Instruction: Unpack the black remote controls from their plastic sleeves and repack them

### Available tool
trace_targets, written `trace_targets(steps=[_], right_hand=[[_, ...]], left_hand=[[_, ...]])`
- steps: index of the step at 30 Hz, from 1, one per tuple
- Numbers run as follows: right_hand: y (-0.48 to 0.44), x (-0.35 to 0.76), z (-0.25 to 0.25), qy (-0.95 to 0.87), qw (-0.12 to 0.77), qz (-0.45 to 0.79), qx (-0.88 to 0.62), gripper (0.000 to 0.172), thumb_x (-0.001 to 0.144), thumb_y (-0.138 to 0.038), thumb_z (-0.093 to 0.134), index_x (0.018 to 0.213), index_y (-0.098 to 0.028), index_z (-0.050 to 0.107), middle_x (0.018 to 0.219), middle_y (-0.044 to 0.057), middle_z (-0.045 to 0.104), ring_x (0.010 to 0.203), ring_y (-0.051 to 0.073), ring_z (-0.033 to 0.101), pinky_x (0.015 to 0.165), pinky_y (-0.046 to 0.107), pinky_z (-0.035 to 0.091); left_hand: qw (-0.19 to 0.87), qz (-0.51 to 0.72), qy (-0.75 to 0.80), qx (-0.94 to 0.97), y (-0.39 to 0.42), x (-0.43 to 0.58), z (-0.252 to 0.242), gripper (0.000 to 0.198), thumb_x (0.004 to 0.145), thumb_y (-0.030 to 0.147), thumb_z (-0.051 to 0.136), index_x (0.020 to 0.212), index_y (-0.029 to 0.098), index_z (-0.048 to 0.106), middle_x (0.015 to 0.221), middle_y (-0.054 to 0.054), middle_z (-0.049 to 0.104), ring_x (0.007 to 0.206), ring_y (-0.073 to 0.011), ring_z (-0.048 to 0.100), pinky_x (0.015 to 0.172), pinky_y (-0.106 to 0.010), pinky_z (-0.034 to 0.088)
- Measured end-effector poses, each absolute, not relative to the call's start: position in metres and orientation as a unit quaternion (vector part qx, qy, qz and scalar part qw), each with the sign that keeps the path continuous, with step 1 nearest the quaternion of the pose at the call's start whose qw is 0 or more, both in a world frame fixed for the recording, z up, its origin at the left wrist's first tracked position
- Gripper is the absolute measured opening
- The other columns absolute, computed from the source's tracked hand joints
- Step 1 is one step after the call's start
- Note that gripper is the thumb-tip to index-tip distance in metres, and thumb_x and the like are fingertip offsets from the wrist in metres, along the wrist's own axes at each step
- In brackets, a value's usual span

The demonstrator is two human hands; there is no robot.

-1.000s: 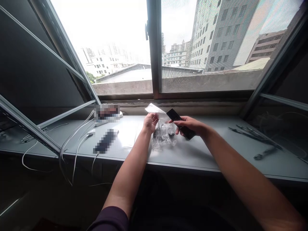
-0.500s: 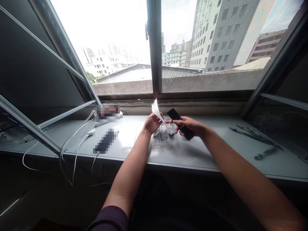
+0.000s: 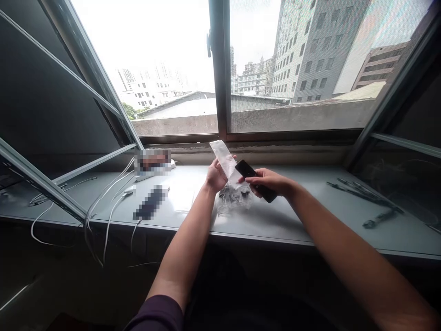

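At a grey window ledge (image 3: 282, 220), a person's left hand (image 3: 215, 177) pinches a narrow clear plastic sleeve (image 3: 223, 156) between thumb and fingers, while the right hand (image 3: 272, 181) is wrapped closed around a slim black device (image 3: 245, 169). The device is held just above the ledge, in front of the window frame (image 3: 220, 69). Its long axis runs diagonally, the far end pointing up and left toward the sleeve and the near end jutting out low at the right of the fist. The sleeve's long axis rises from the left hand up and to the left, toward the glass, and its lower part meets the device's far tip. Directly beneath both hands, a crumpled clear bag (image 3: 234, 200) of small dark parts lies on the ledge. White cables (image 3: 110, 202) trail over the ledge's left side, and thin metal tools (image 3: 365, 195) lie well apart at the right.
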State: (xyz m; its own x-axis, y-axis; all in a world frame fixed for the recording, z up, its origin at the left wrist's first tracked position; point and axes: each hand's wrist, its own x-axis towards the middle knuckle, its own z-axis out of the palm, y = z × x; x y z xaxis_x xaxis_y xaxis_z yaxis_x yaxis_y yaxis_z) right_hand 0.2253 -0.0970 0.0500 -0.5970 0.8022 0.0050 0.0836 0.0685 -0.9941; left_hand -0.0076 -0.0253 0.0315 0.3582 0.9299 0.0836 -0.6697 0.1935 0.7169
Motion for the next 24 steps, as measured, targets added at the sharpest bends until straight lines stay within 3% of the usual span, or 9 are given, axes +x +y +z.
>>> trace_targets(steps=[2, 4, 8, 13, 17, 20, 24], right_hand=[[-0.096, 0.225, 0.05, -0.647, 0.328, 0.587, -0.359, 0.065, 0.086, -0.06, 0.089, 0.127, -0.01, 0.079, 0.065, 0.003, 0.069, 0.053, 0.014, 0.061, 0.053, 0.025, 0.047], [-0.096, 0.225, 0.05, -0.636, 0.335, 0.585, -0.375, 0.066, 0.085, -0.059, 0.09, 0.126, -0.009, 0.079, 0.066, 0.004, 0.07, 0.054, 0.014, 0.061, 0.052, 0.025, 0.047], [-0.094, 0.224, 0.048, -0.638, 0.329, 0.59, -0.369, 0.061, 0.086, -0.056, 0.091, 0.127, -0.012, 0.08, 0.068, 0.004, 0.071, 0.056, 0.015, 0.063, 0.053, 0.025, 0.051], [-0.093, 0.222, 0.05, -0.612, 0.364, 0.593, -0.376, 0.049, 0.085, -0.05, 0.092, 0.115, -0.012, 0.082, 0.088, 0.012, 0.08, 0.061, 0.015, 0.065, 0.05, 0.024, 0.053], [-0.092, 0.222, 0.052, -0.572, 0.42, 0.598, -0.373, 0.038, 0.088, -0.045, 0.09, 0.104, -0.013, 0.079, 0.103, 0.018, 0.082, 0.065, 0.015, 0.066, 0.047, 0.023, 0.053], [-0.092, 0.224, 0.051, -0.563, 0.42, 0.602, -0.38, 0.035, 0.088, -0.042, 0.09, 0.106, -0.014, 0.079, 0.112, 0.019, 0.081, 0.07, 0.017, 0.069, 0.047, 0.022, 0.053], [-0.092, 0.225, 0.047, -0.564, 0.336, 0.651, -0.382, 0.042, 0.087, -0.047, 0.092, 0.111, -0.017, 0.076, 0.087, 0.011, 0.078, 0.06, 0.016, 0.067, 0.046, 0.023, 0.051]], left_hand=[[0.742, 0.531, 0.208, 0.353, -0.022, -0.009, 0.029, 0.049, 0.098, 0.06, 0.068, 0.122, 0.018, 0.075, 0.115, -0.016, 0.08, 0.111, -0.0335, 0.077, 0.089, -0.042, 0.063], [0.728, 0.542, 0.231, 0.351, -0.018, -0.008, 0.025, 0.047, 0.097, 0.059, 0.069, 0.12, 0.019, 0.075, 0.111, -0.014, 0.08, 0.105, -0.0306, 0.077, 0.085, -0.038, 0.063], [0.691, 0.578, 0.275, 0.335, -0.011, -0.004, 0.018, 0.025, 0.09, 0.027, 0.076, 0.114, 0.02, 0.072, 0.102, -0.006, 0.078, 0.086, -0.0189, 0.074, 0.08, -0.029, 0.059], [0.674, 0.604, 0.289, 0.312, -0.007, -0.005, 0.017, 0.032, 0.082, 0.009, 0.072, 0.111, 0.023, 0.07, 0.088, 0.0, 0.072, 0.072, -0.0116, 0.065, 0.074, -0.024, 0.053], [0.691, 0.6, 0.263, 0.305, -0.011, -0.007, 0.018, 0.048, 0.08, 0.002, 0.068, 0.123, 0.024, 0.071, 0.08, 0.004, 0.065, 0.066, -0.0087, 0.061, 0.079, -0.024, 0.054], [0.735, 0.569, 0.206, 0.305, -0.018, -0.006, 0.021, 0.043, 0.085, 0.004, 0.07, 0.125, 0.02, 0.071, 0.079, 0.004, 0.063, 0.067, -0.0096, 0.062, 0.088, -0.029, 0.058], [0.768, 0.524, 0.166, 0.328, -0.028, -0.005, 0.026, 0.049, 0.088, 0.006, 0.072, 0.134, 0.021, 0.07, 0.087, 0.0, 0.07, 0.083, -0.0147, 0.073, 0.104, -0.036, 0.058]])
